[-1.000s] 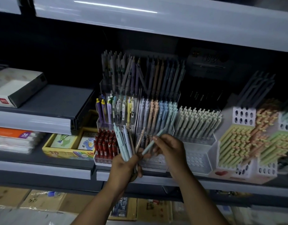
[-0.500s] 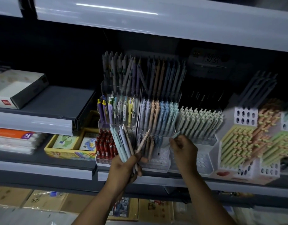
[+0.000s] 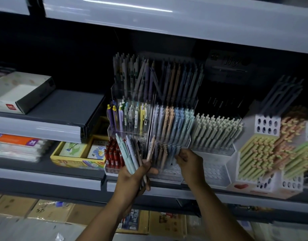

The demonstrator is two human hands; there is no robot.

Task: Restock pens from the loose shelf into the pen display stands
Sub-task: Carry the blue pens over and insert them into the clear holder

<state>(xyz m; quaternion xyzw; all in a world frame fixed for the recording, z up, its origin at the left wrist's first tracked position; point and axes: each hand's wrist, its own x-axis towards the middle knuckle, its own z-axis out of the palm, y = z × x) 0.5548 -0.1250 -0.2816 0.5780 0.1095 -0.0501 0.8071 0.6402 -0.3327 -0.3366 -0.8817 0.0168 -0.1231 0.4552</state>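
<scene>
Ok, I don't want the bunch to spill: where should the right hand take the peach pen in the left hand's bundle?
Probably pinch the peach pen on its free upper barrel, coming from the right: it leans apart from the rest of the bundle, and its lower end is held in the left hand.

Left hand (image 3: 132,176), right hand (image 3: 189,164): both bare; forearms bare along whole visible length, wrist to frame edge; fine detail lost in dim light
</scene>
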